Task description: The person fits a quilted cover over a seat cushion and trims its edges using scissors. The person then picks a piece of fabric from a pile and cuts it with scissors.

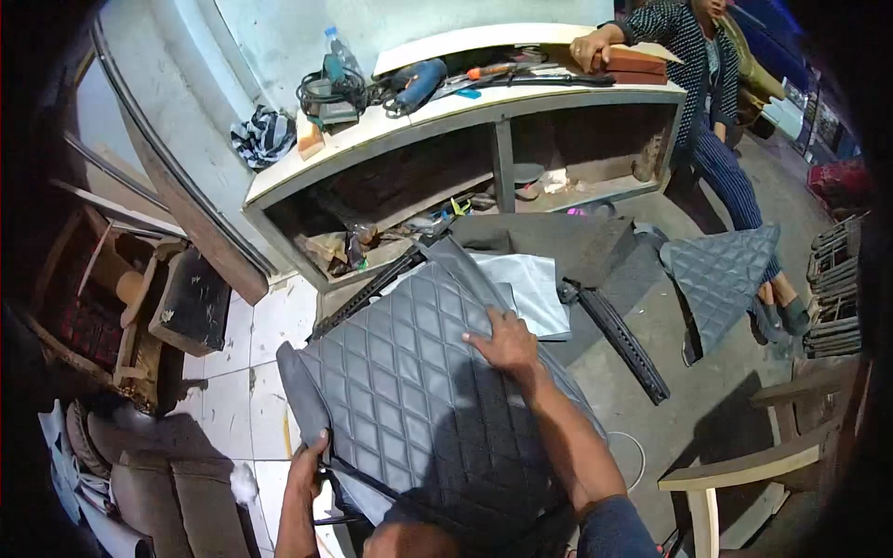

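A large grey diamond-quilted seat panel (400, 344) with smooth side borders fills the middle, directly in front of me. My left hand (310, 462) grips its near left edge, thumb on top, beside a black strip; the fingers underneath are partly hidden. Spread out on the panel's right side, my right hand (507, 344) presses lightly on the quilting with the fingers apart. Behind the panel lies a white sheet (528, 290). A black slotted metal rail (616, 341) rests on the floor to the right, and a similar dark rail (367, 293) sticks out at the far left.
A workbench (502, 116) holds a blue power drill (419, 84) and a corded tool (330, 93). At the right, a person (712, 112) leans on it near another quilted piece (721, 279). A wooden frame (753, 465) stands near right; brown upholstered seats (172, 502) lie near left.
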Action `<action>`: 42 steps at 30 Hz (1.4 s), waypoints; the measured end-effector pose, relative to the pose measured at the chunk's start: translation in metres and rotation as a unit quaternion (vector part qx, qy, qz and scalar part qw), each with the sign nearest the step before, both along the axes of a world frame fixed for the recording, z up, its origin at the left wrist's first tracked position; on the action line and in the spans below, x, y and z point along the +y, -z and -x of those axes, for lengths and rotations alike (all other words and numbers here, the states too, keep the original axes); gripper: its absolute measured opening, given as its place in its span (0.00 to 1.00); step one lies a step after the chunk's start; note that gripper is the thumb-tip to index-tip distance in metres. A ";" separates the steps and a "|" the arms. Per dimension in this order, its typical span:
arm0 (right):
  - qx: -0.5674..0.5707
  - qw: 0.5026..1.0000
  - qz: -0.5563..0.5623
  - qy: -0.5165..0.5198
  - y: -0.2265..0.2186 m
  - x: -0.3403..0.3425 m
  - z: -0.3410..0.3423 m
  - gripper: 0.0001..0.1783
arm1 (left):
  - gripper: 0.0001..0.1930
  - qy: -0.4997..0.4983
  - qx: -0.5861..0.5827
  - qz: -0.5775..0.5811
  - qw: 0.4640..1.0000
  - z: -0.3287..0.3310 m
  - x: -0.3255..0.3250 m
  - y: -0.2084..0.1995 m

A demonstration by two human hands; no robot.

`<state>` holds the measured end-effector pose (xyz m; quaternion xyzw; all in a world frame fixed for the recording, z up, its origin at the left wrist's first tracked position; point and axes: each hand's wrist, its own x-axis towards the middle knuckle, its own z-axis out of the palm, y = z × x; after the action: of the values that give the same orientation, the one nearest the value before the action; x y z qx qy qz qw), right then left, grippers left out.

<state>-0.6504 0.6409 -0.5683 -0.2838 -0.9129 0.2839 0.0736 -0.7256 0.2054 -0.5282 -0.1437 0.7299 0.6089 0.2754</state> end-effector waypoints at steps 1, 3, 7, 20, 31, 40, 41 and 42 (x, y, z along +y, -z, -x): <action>0.004 1.000 -0.007 0.006 -0.002 0.010 -0.008 0.48 | 0.40 -0.011 -0.091 -0.100 0.991 0.006 -0.004 0.022; -0.095 0.990 0.101 -0.010 -0.002 0.033 -0.023 0.51 | 0.34 -0.056 0.025 -0.001 0.998 0.004 0.020 0.045; -0.149 0.981 0.114 0.058 -0.026 0.021 -0.043 0.52 | 0.32 -0.066 0.156 0.099 0.981 0.008 0.031 0.055; -0.011 0.851 0.254 0.460 -0.018 -0.068 -0.273 0.56 | 0.34 0.461 0.363 0.294 0.755 0.078 0.332 -0.090; 0.053 0.767 0.449 0.456 0.049 -0.183 -0.327 0.42 | 0.26 0.732 0.323 0.226 0.556 -0.043 0.447 -0.018; -0.205 0.863 0.462 -0.019 -0.008 -0.124 -0.399 0.21 | 0.31 0.619 0.453 0.026 0.641 -0.046 0.361 -0.031; -0.230 0.869 0.412 -0.153 -0.028 -0.111 -0.406 0.19 | 0.26 0.577 0.500 -0.006 0.645 -0.025 0.341 -0.031; -0.233 0.868 0.363 -0.245 -0.049 -0.098 -0.408 0.17 | 0.24 0.495 0.523 0.055 0.692 -0.009 0.315 -0.029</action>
<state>-0.2424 0.5425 -0.5191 -0.1160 -0.7764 0.5295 -0.3215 -0.7165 0.5208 -0.4991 0.5653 0.7535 0.3198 0.1024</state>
